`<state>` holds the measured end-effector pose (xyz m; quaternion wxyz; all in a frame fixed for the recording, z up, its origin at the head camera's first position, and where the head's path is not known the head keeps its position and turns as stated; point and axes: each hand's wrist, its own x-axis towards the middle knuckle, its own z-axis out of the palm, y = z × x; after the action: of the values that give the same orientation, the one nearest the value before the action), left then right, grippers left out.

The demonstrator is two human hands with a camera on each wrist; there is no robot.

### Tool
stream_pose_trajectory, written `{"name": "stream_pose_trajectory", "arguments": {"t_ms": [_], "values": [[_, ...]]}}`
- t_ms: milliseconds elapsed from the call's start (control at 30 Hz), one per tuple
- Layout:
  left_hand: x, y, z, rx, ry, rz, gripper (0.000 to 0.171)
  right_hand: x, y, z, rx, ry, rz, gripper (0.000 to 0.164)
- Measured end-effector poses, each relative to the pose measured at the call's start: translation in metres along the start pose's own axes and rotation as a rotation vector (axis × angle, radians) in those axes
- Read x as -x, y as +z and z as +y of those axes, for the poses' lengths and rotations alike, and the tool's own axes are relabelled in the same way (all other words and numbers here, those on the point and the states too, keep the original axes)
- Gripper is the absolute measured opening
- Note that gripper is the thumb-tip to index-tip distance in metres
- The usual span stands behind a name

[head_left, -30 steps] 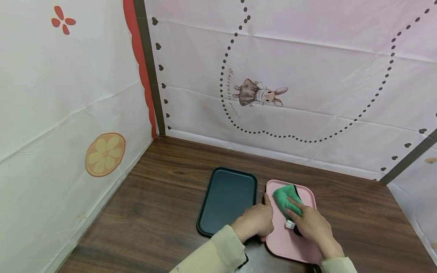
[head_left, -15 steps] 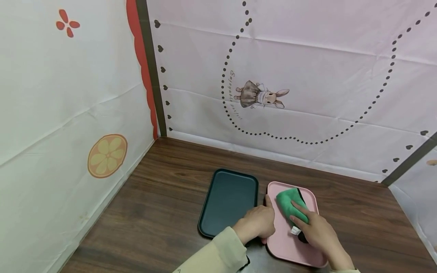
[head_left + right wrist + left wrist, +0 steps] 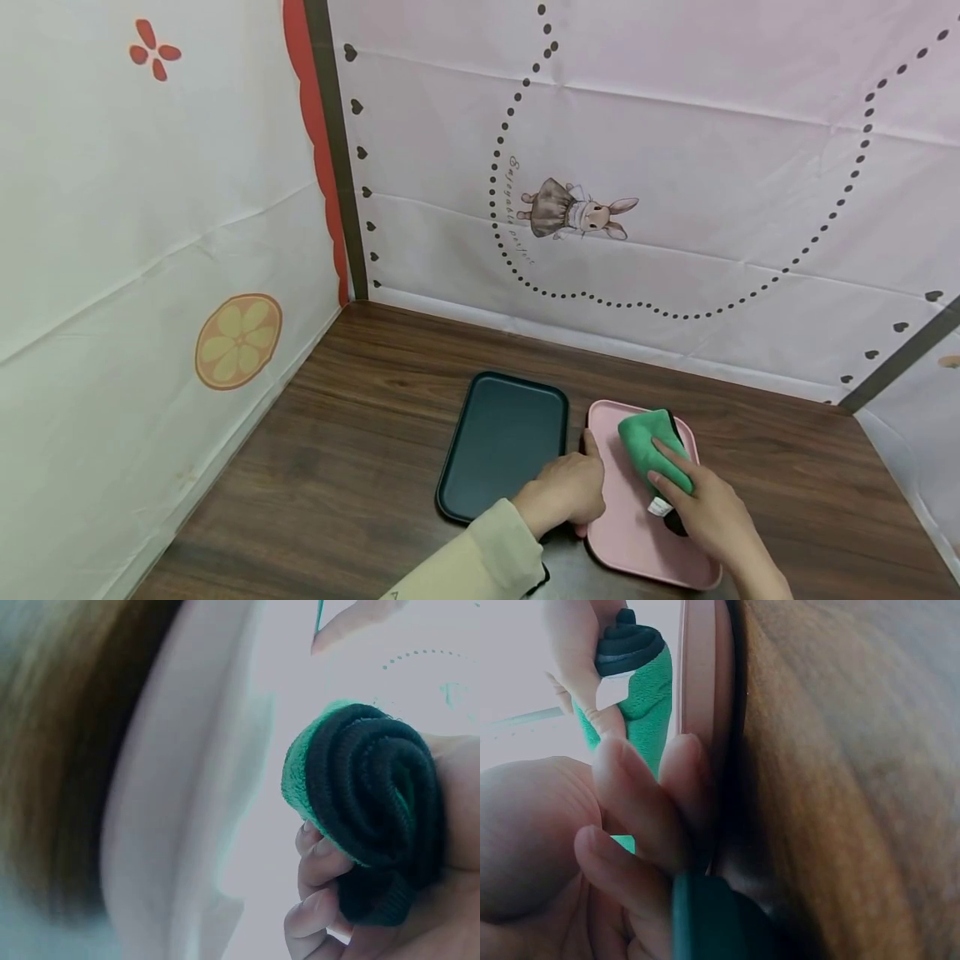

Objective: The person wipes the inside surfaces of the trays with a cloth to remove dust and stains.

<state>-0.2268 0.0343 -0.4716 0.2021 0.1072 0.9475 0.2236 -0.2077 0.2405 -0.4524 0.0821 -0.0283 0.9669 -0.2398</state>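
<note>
In the head view, a rolled green towel (image 3: 651, 450) with black trim and a white tag lies over the far right part of the pink tray (image 3: 622, 533). My right hand (image 3: 712, 508) grips it with thumb and fingers from the right. The right wrist view shows the towel's black rolled end (image 3: 375, 787) against the palm, several fingertips (image 3: 319, 859) beneath it. At the pink tray's left rim is my left hand (image 3: 566, 490), its index finger stretched along the edge. In the left wrist view its fingertips (image 3: 686, 754) are near the tray's outer wall, other fingers bent.
A dark green tray (image 3: 502, 446) lies just left of the pink one, partly covered by the left hand. Both stand on a brown wood-grain table (image 3: 315, 467). Printed cloth walls (image 3: 420, 150) enclose the table at the back, left and right.
My right hand has moved the green towel to the right across the pink tray, toward its far right corner. The left hand has stayed at the left rim.
</note>
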Motion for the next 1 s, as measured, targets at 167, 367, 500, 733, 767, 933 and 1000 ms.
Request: {"name": "stream_pose_trajectory", "arguments": {"t_ms": [167, 367, 500, 733, 767, 933, 1000], "values": [[0.0, 0.001, 0.0, -0.025, 0.008, 0.018, 0.093, 0.0, -0.006, 0.002, -0.015, 0.007, 0.005, 0.067], [-0.001, 0.0, -0.001, 0.0, -0.003, -0.007, 0.092, -0.001, -0.011, 0.008, -0.032, 0.037, -0.001, 0.071], [0.0, 0.0, -0.001, 0.0, 0.0, -0.006, 0.092, -0.002, -0.016, 0.014, -0.034, 0.052, 0.001, 0.073], [-0.001, 0.002, -0.001, 0.001, 0.003, -0.003, 0.093, -0.005, -0.027, 0.027, -0.066, 0.106, -0.011, 0.077], [-0.001, 0.002, -0.001, 0.0, 0.001, -0.005, 0.093, -0.005, -0.028, 0.029, -0.07, 0.114, -0.011, 0.077], [-0.002, 0.001, -0.001, 0.02, -0.005, -0.015, 0.092, -0.008, -0.036, 0.038, -0.086, 0.151, -0.014, 0.079], [-0.001, 0.001, -0.001, 0.025, -0.008, -0.018, 0.093, -0.01, -0.038, 0.042, -0.09, 0.171, -0.023, 0.081]]}}
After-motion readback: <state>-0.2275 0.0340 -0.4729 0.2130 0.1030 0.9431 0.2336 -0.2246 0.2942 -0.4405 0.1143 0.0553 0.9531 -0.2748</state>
